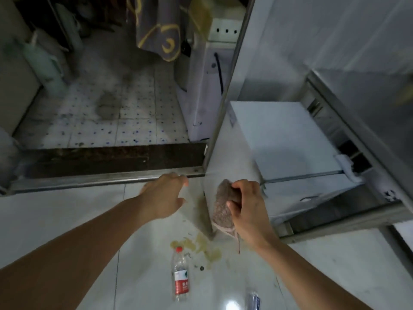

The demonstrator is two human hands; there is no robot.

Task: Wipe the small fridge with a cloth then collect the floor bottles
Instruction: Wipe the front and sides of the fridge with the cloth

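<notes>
The small white fridge (281,139) stands to the right of a doorway, seen from above. My right hand (250,211) grips a brownish cloth (223,209) and presses it against the fridge's left side near the bottom. My left hand (165,195) hovers just left of the fridge's lower corner with fingers apart, holding nothing. A clear plastic bottle with a red cap and red label (180,276) lies on the floor between my arms. A second bottle with a blue label (254,298) lies at the bottom edge, mostly cut off.
Yellowish stains and crumbs (201,247) mark the white floor tiles by the fridge's corner. A metal door track (107,177) and dark threshold cross the doorway. Beyond is a speckled tile floor, a white appliance (207,86) and a hanging patterned cloth (156,25).
</notes>
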